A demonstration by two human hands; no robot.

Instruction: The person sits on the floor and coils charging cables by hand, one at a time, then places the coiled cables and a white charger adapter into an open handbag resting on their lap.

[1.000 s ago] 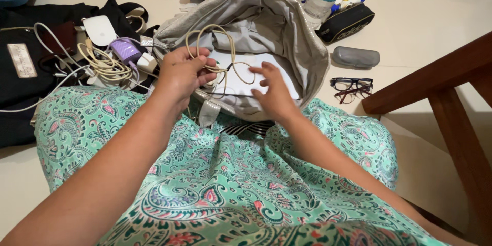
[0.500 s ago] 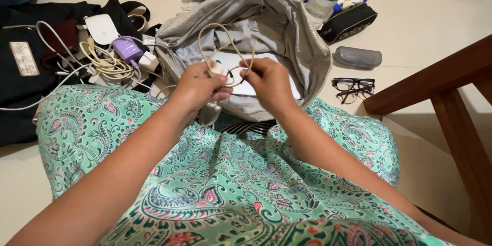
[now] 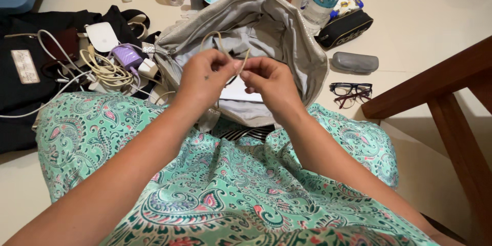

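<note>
Warm, even indoor light fills the head view, fairly bright with a yellowish cast on the pale floor (image 3: pixel 435 15). Shadows are soft: one under the wooden chair frame (image 3: pixel 451 102) at 3 o'clock, another beneath the black bag (image 3: pixel 31 92) at 9 o'clock. No harsh glare. The centre is sharp; the forearms at 6 o'clock look slightly soft and stretched by the wide lens.

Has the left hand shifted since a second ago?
Yes. The left hand moved right, away from the cable pile, toward the right hand over the grey bag, pinching the beige cord.
</note>
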